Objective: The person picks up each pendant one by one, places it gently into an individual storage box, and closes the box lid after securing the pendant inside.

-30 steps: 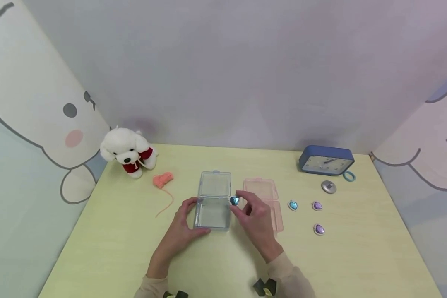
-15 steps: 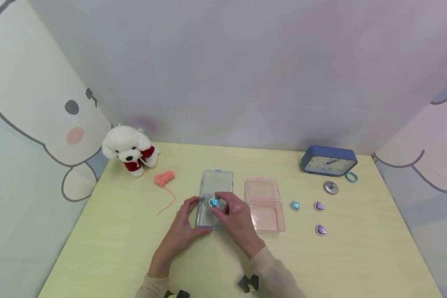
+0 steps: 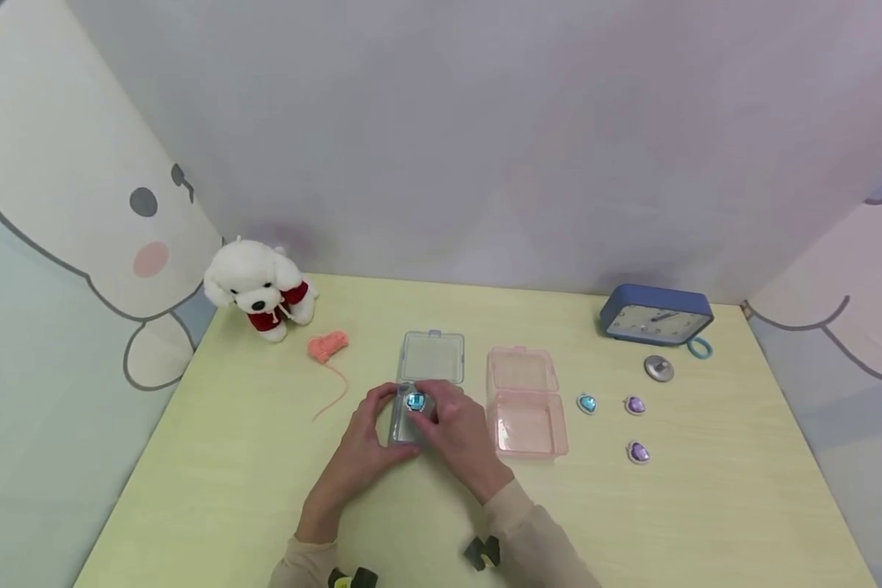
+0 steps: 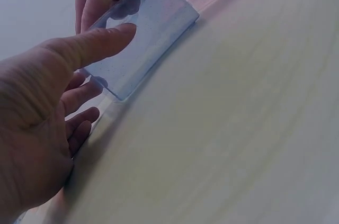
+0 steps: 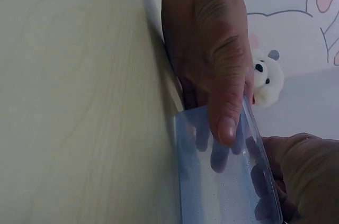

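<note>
A clear bluish plastic box (image 3: 432, 358) lies with its lid folded back. My left hand (image 3: 360, 449) holds it by the left side, the thumb pressed along the front wall, as the left wrist view also shows. Between the thumb and fingers of my right hand (image 3: 461, 437) is a blue gem charm (image 3: 415, 401) with a pale beaded edge, pinched over the box's compartment. The right hand covers the right part of the compartment. In the right wrist view the box's front wall (image 5: 212, 197) fills the bottom, with the right hand (image 5: 312, 173) at its edge.
A pink box (image 3: 525, 371) stands open just right of the blue one. Farther right lie a blue heart gem (image 3: 586, 403), two purple gems (image 3: 635, 405), a silver disc (image 3: 658, 368), a light-blue ring (image 3: 700, 348) and a clock (image 3: 656, 317). Coral yarn (image 3: 327, 346) and a plush dog (image 3: 260, 286) sit left.
My right hand has carried the blue gem charm leftward from the box's right edge to over its compartment, uncovering the pink box. The left hand keeps its hold.
</note>
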